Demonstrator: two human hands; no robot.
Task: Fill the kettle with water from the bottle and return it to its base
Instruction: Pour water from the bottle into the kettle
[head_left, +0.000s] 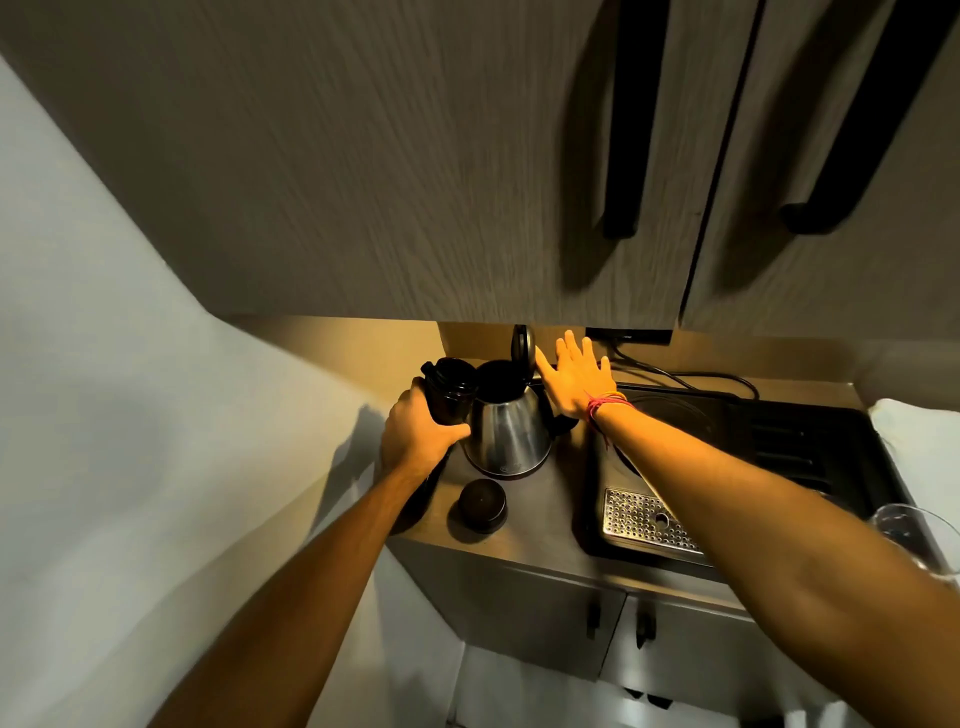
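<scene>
A steel kettle (506, 434) stands on the counter with its black lid (522, 344) flipped up and its mouth uncovered. My left hand (418, 428) grips a black bottle (451, 391) just left of the kettle; the bottle's mouth is uncapped and leans toward the kettle's rim. My right hand (574, 378) hovers with fingers spread right behind the kettle, close to the raised lid and above the handle, holding nothing. The bottle's round black cap (482, 505) lies on the counter in front of the kettle. Whether the kettle's base is beneath it I cannot tell.
A black hob (727, 447) with a perforated steel tray (647, 519) fills the counter to the right, a cable behind it. A clear glass (906, 530) sits at the right edge. A low wall cupboard (415, 156) overhangs the counter. A white wall closes the left.
</scene>
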